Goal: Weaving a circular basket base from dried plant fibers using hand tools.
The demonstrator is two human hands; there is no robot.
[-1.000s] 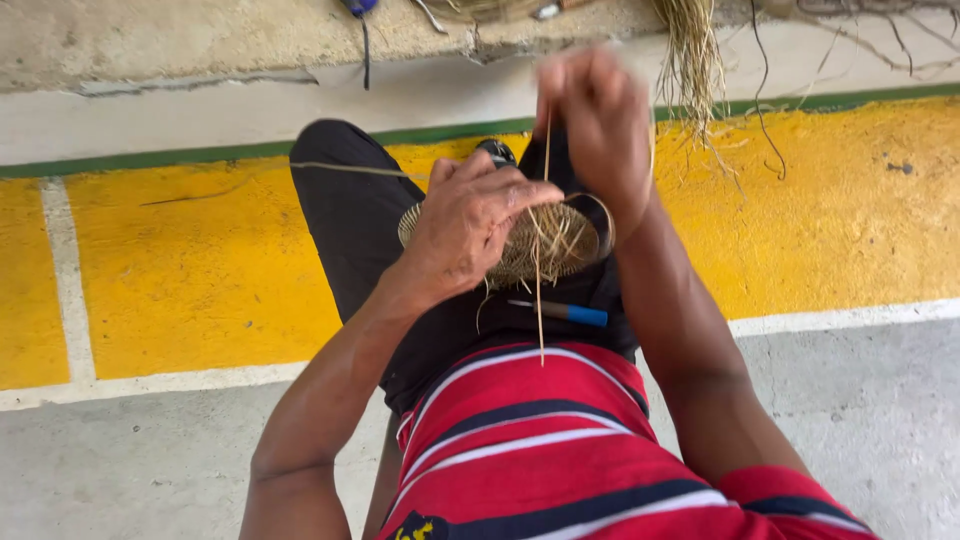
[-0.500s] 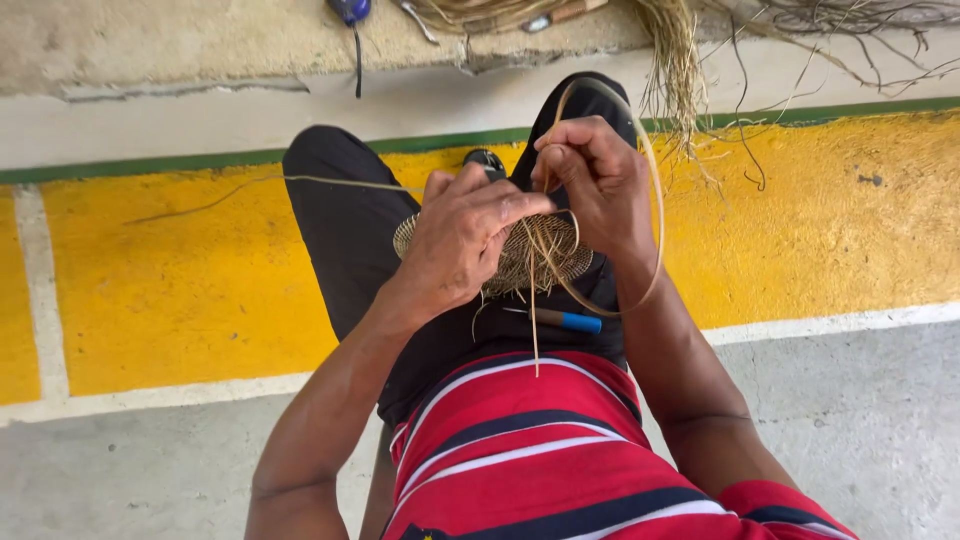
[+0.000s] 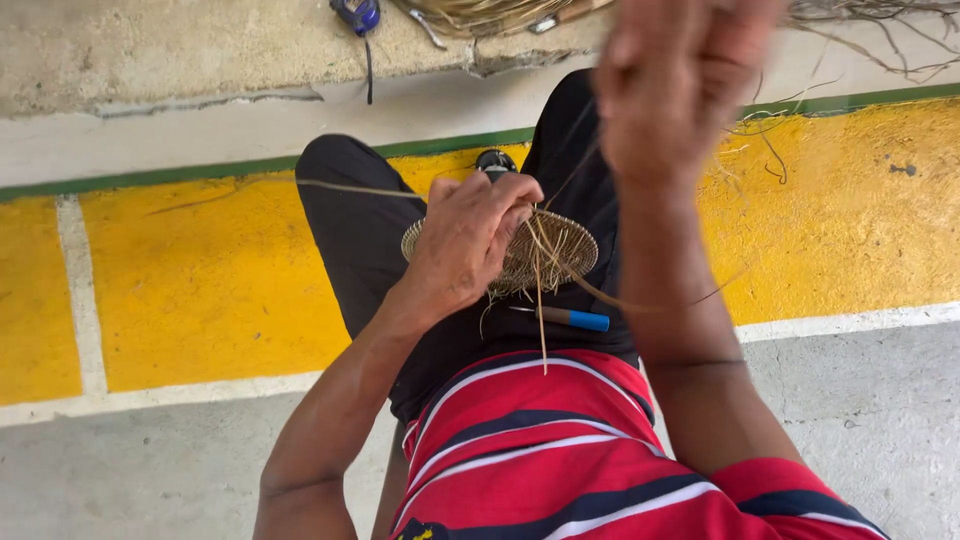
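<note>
The left hand (image 3: 470, 245) was curled over the near edge of a small round woven disc (image 3: 545, 252), with its fingers (image 3: 510, 200) bent and pressed on the rim, so it gripped the disc tight. The disc was flat and tan, made of thin straw, and it sat on the person's lap, on top of black trousers (image 3: 350, 230). Loose straw ends (image 3: 540, 320) hung down from the disc toward a red shirt with white and dark stripes (image 3: 540, 440). The right hand (image 3: 680, 80) was held up high, close to the camera and well away from the disc. It was blurry. Its fingers looked bunched together, but I could not tell for sure what they pinched. One long thin straw strand (image 3: 620, 300) ran from the disc out toward the right arm. A small tool with a blue handle (image 3: 575, 319) lay on the lap just below the disc, and neither hand touched it. Under the legs, the floor was painted yellow (image 3: 200, 290) with white lines, and a green stripe (image 3: 200, 172) ran along its far edge. Nearer to the person the floor was grey. At the top, a bundle of dry straw (image 3: 480, 12) lay on a rough concrete ledge, and a blue thing (image 3: 356, 14) rested near it.
</note>
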